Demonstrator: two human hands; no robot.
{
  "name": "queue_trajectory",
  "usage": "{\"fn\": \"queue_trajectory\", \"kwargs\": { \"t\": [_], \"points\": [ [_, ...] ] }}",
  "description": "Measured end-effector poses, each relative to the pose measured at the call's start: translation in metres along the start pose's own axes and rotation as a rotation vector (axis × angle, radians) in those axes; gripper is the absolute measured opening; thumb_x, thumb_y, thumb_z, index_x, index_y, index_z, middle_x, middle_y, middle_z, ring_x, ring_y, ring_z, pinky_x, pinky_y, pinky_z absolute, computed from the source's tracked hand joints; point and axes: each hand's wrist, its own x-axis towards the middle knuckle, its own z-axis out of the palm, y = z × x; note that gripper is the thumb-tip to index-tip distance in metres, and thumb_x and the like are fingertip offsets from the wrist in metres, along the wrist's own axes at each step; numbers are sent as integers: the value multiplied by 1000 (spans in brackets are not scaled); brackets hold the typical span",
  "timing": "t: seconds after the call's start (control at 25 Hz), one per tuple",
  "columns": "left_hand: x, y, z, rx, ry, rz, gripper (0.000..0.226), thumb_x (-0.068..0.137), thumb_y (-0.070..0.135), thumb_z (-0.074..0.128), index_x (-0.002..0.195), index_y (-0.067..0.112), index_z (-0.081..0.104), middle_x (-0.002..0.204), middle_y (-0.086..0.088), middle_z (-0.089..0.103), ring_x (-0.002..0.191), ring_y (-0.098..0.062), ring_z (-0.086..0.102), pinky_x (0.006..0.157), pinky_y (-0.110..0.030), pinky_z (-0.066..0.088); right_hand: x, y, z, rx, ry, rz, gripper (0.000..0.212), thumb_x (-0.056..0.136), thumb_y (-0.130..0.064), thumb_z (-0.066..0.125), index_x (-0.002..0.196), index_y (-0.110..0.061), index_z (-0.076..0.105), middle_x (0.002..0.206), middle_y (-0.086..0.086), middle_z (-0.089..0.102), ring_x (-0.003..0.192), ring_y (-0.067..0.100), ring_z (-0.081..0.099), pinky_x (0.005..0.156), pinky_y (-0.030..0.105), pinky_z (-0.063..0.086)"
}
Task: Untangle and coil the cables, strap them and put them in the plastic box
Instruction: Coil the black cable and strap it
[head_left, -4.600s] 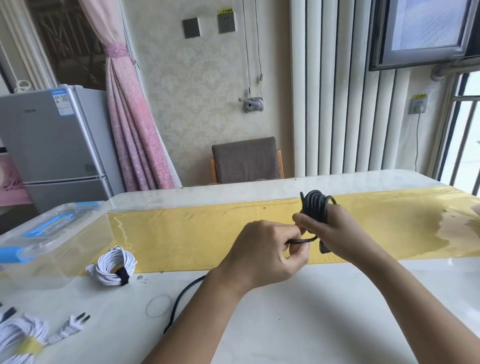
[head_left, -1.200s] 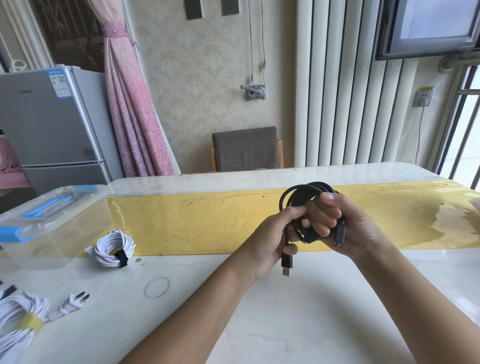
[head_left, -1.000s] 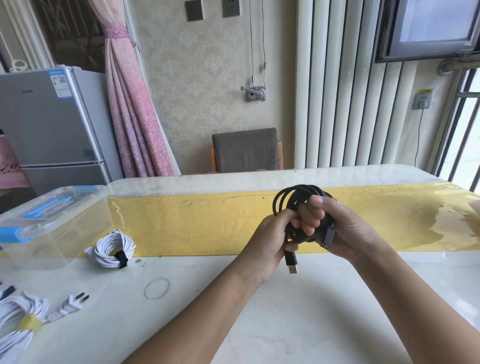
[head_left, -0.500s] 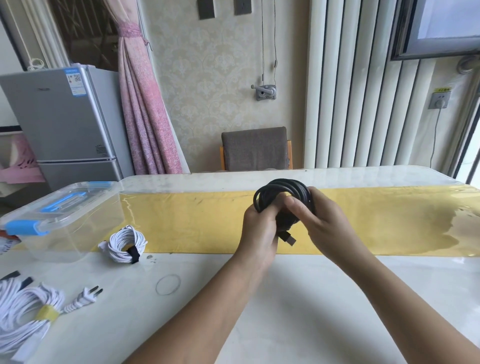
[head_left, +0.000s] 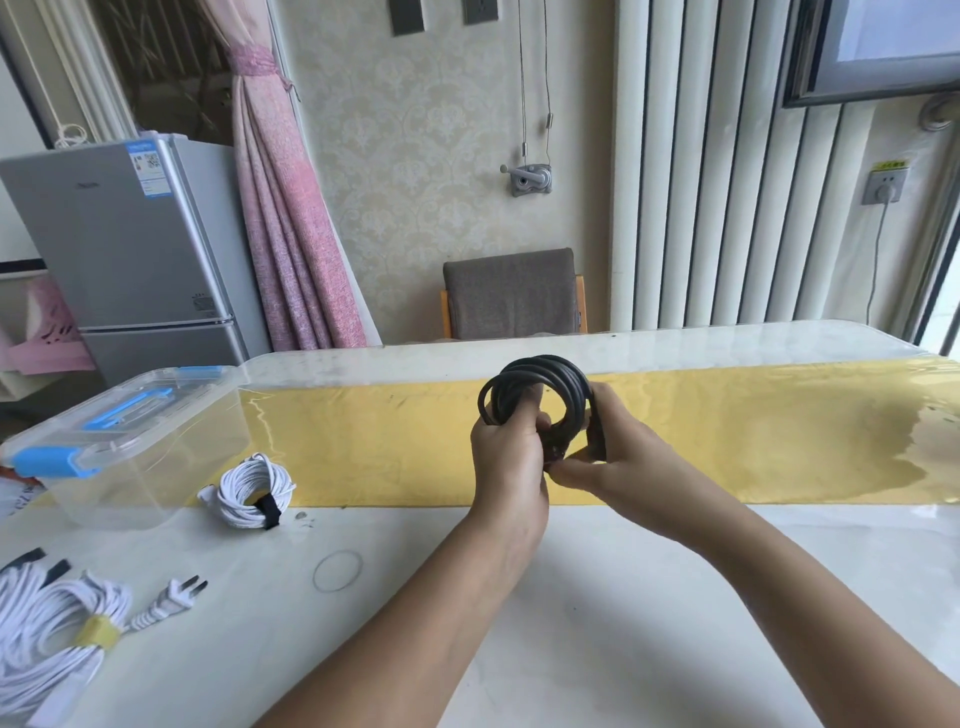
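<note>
Head view has the coiled black cable (head_left: 540, 387) upright in both hands above the yellow table runner (head_left: 753, 426), mid-table. The left hand (head_left: 506, 457) curls round the coil's lower left. The right hand (head_left: 623, 457) grips its right side, pinching near the bottom where the loops bunch. The cable looks light and springy, likely to unwind if loosened, so it is best clamped across all loops at once. The plastic box (head_left: 119, 452) sits at the left.
</note>
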Motion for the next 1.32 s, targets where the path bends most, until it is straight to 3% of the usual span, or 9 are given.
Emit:
{"fn": "queue_trajectory", "kwargs": {
  "t": [0.12,0.36,0.64,0.76,0.84,0.96,1.08,1.2,1.32],
  "points": [
    [-3,0,3,-3,6,-26,32,92,22,61,65,8,48,52,0,48,42,-15,52,53,-27,43,1,1,0,-12,9,25,42,80,-6,64,112,-24,43,91,4,64,77,21,66,76,44,55],
    [-2,0,1,28,-15,-30,30,91,18,60,65,9,49,55,0,47,45,-16,47,44,-22,35,4,4,-4,-82,-79,49,23,90,-7,53,107,-16,41,76,4,61,57,11,53,59,36,45],
    [4,6,0,22,13,58,32,91,8,59,62,13,47,40,9,41,36,-6,42,43,-18,37,3,3,-7,-9,-132,74,19,95,-4,41,110,-15,46,80,1,57,59,12,50,63,29,42],
    [9,2,-2,36,80,98,23,93,21,60,74,10,53,45,10,53,44,-9,52,52,-26,39,1,1,3,276,-51,88,21,95,-8,49,113,-16,51,93,8,63,66,15,60,73,34,51],
    [10,-7,-1,63,85,106,24,93,29,58,89,5,61,67,-2,66,58,-17,61,54,-29,45,2,-2,10,473,17,109,24,94,-30,55,114,-16,52,94,5,63,66,15,58,65,29,50],
    [1,-24,7,87,-21,95,19,92,22,58,98,4,61,89,-16,70,76,-22,66,64,-34,52,7,7,16,380,278,83,33,91,-47,50,104,-18,53,74,-8,59,51,-1,50,52,15,38],
    [-3,-21,9,54,-310,105,13,79,9,66,76,12,54,71,-6,56,72,-16,56,71,-25,47,16,22,0,238,459,34,23,95,-36,51,90,-15,58,54,-16,52,46,-1,45,52,18,33],
    [5,2,-1,24,-626,-4,14,73,4,69,80,11,61,65,1,59,64,-10,59,65,-18,49,21,29,-20,141,514,-4,20,91,-33,60,84,-15,66,57,-14,60,53,3,50,56,25,37],
    [12,16,-11,15,-752,-112,32,53,17,90,77,11,70,65,1,63,64,-12,63,67,-20,53,18,25,-19,90,471,-28,18,88,-32,64,79,-18,68,55,-14,59,53,3,49,53,19,36]
  ]
}}
